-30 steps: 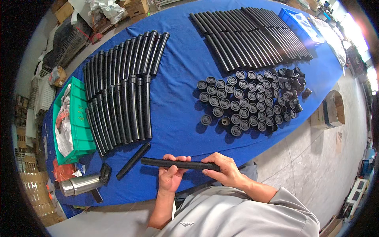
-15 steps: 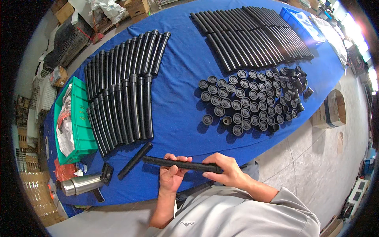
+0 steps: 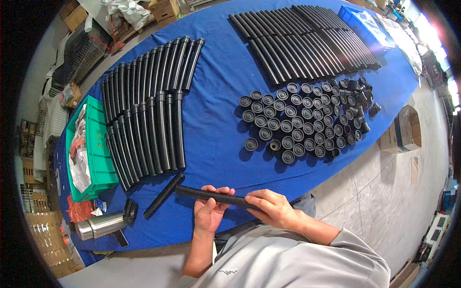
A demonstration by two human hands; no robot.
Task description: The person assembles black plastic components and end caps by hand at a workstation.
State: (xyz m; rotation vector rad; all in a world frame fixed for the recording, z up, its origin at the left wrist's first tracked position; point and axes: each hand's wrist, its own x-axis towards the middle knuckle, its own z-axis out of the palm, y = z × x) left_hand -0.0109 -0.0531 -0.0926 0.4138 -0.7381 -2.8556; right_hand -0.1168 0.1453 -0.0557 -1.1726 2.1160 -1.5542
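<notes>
A black plastic tube [image 3: 190, 192] lies across both my hands near the table's front edge, slanting slightly down to the right. My left hand [image 3: 209, 214] is closed around its middle, thumb in front and fingers behind. Over the tube's right end my right hand [image 3: 274, 208] is wrapped, hiding that end. Just left of the held tube, another loose black tube [image 3: 164, 196] rests slantwise on the blue cloth. Beyond my hands lie many round black caps [image 3: 297, 135], mostly standing with their ringed faces up.
Capped black tubes [image 3: 152, 134] lie in two rows at the left, beside a green crate [image 3: 102, 168]. A steel flask [image 3: 103, 225] and a phone [image 3: 121, 238] lie front left. Plain tubes [image 3: 293, 60] and a blue bin [image 3: 362, 31] are at the back right; a cardboard box [image 3: 408, 128] sits on the floor.
My right hand has shifted slightly left along the tube, its fingers now flatter over the end. The left hand keeps its hold, and the tube tilts a little more.
</notes>
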